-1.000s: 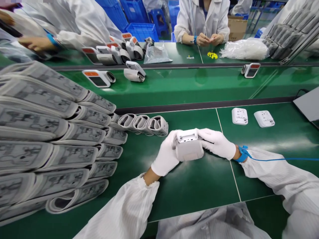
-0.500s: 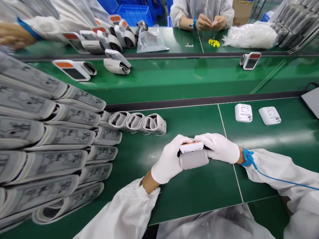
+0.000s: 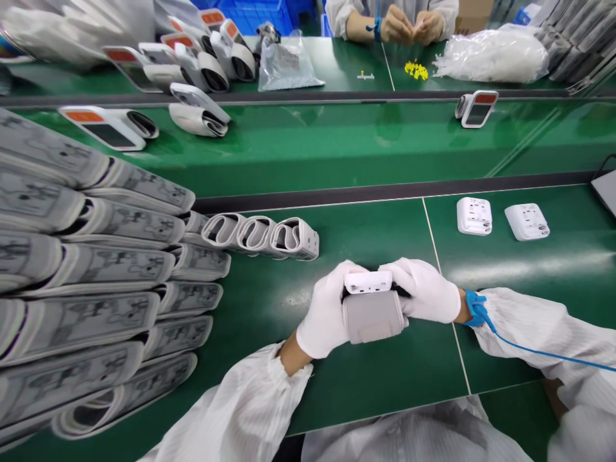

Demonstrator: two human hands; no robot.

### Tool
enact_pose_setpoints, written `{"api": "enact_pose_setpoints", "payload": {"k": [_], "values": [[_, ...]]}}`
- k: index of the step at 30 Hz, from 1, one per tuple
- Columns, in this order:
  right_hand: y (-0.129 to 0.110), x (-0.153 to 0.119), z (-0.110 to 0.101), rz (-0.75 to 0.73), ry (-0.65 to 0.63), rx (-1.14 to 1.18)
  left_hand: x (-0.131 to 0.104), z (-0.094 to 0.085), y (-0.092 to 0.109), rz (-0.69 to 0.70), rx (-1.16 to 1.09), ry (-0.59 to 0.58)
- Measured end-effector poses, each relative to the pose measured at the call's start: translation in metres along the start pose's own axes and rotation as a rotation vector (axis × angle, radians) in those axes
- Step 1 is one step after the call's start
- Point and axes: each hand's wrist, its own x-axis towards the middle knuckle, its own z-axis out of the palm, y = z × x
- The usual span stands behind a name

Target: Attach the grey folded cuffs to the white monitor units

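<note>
Above the green table, my white-gloved left hand (image 3: 328,313) grips the left side of a white device (image 3: 368,282) with a grey rolled cuff (image 3: 374,317) on its near side. My right hand (image 3: 424,290), gloved too, is closed on the right side of the same device and cuff. The device's edge with small slots faces me; its far side is hidden. Three rolled cuffs (image 3: 294,239) stand in a row to the left of my hands. Two white devices (image 3: 474,215) (image 3: 527,222) lie at the right.
Stacked grey cuffs (image 3: 106,263) fill the left side. On the ledge beyond the table are finished-looking devices with cuffs (image 3: 108,128), a clear bag (image 3: 290,63) and small yellow parts (image 3: 416,70). Another person's hands (image 3: 409,25) are at the far side. A blue cord runs from my right wrist.
The device and cuff have tilted in my hands: the orange strip on the device is out of sight and more of the cuff shows. The other person's arm at far left has moved.
</note>
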Motion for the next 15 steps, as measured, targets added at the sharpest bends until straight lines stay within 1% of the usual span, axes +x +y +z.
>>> {"api": "enact_pose_setpoints", "payload": {"k": [3, 5, 7, 10, 13, 15], "values": [[0.004, 0.002, 0.003, 0.094, -0.018, 0.045, 0.004, -0.002, 0.001, -0.05, -0.013, 0.007], [0.01, 0.004, 0.005, 0.123, -0.017, 0.115, 0.006, -0.003, 0.002, -0.094, -0.019, 0.021], [0.015, 0.005, 0.005, 0.101, -0.015, 0.183, 0.006, -0.001, 0.003, -0.123, -0.01, 0.04], [0.019, 0.006, 0.003, 0.042, -0.032, 0.264, 0.005, 0.003, 0.006, -0.112, 0.033, 0.054], [0.017, 0.003, 0.003, 0.043, -0.021, 0.289, 0.001, 0.009, 0.012, -0.109, 0.053, 0.08], [0.013, 0.001, 0.005, 0.058, 0.001, 0.269, 0.0, 0.012, 0.014, -0.127, 0.023, 0.106]]}}
